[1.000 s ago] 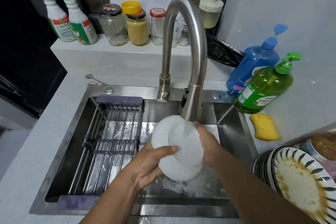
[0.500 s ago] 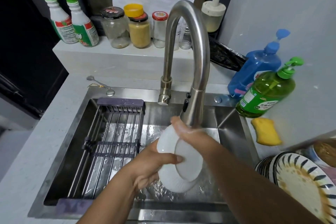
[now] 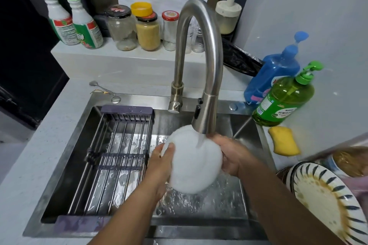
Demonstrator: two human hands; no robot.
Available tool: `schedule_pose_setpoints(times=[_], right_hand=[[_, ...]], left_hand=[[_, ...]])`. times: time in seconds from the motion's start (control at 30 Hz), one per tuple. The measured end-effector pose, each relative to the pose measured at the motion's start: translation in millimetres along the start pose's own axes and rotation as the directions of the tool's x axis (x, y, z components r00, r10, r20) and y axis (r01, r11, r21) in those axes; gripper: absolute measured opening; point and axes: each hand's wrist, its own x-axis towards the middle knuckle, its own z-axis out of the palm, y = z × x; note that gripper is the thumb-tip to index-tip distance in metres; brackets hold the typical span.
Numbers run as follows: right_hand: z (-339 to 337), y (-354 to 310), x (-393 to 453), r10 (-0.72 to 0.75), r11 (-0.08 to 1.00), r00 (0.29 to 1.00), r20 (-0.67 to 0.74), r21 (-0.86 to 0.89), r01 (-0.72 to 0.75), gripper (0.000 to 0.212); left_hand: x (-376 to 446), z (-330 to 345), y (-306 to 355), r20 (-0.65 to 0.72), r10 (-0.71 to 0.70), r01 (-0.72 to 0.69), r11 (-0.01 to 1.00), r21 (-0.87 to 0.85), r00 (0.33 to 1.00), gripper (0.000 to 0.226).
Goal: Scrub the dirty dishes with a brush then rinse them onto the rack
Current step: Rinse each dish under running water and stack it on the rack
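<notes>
White bowl [image 3: 194, 163] sits under the tap [image 3: 201, 61], over the sink [image 3: 249, 201], with water running on it. The left hand [image 3: 162, 162] and right hand [image 3: 232, 155] hold its sides. The rack [image 3: 111, 157] is left of the tap.

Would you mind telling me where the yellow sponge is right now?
In the head view, the yellow sponge lies on the counter right of the sink, just in front of the green soap bottle and behind the stacked striped plates.
</notes>
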Motion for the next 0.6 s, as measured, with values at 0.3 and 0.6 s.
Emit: schedule_pose_setpoints(times=[0.3,0.6], right_hand=[[44,36,-39,-0.534,0.749,0.841,0.088,-0.413,0.518,0.009],[25,85,-32,-0.442,0.119,0.768,0.463,-0.819,0.562,0.063]], left_hand=[[-21,17,20,0.349,-0.128,0.288,0.84,-0.459,0.928,0.087],[-16,2,5,0.175,-0.153,0.222,0.828,-0.514,0.973,0.061]])
